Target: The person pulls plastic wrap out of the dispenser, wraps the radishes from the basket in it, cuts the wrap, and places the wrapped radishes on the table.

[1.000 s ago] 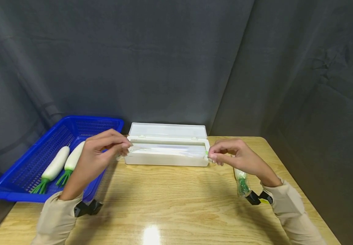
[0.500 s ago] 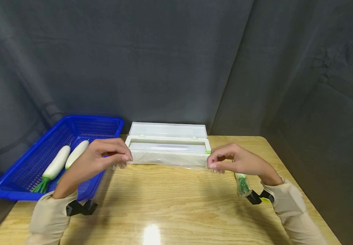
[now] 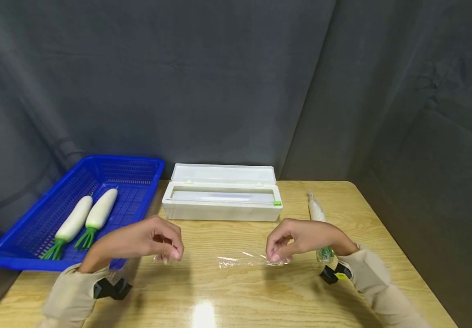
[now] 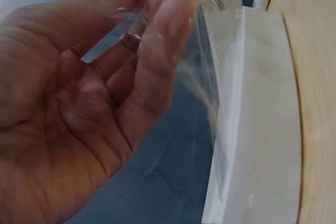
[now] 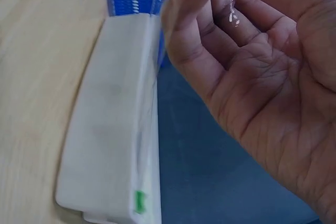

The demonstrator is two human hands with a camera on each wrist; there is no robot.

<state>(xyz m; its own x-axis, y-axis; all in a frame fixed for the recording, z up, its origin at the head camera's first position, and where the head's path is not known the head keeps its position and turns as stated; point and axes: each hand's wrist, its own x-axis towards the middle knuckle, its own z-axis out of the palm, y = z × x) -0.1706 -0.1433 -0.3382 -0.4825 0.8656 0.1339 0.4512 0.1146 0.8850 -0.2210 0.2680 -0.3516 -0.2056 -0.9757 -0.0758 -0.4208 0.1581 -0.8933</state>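
Observation:
Above the table my left hand (image 3: 149, 237) pinches one end of a clear sheet of cling film (image 3: 236, 260) between thumb and fingers. My right hand (image 3: 301, 239) pinches the other end. Between the hands the film is nearly invisible, apart from glints. Behind them stands a white cling film dispenser (image 3: 221, 213), its lid (image 3: 223, 173) raised and a roll visible inside. A green slider (image 3: 277, 203) sits at its right end. In both wrist views, film passes between the fingers and in front of the dispenser. Whether it still joins the roll is hard to see.
At left, a blue basket (image 3: 14, 264) holds two white radishes (image 3: 101, 209) with green stems. A film-wrapped radish (image 3: 317, 209) lies on the table at right, partly behind my right hand. Dark curtains (image 3: 227, 82) hang behind the table (image 3: 236, 291).
Both hands have come down and towards me with the film, away from the dispenser. The film no longer covers the dispenser's front in the head view. More of the wrapped radish shows.

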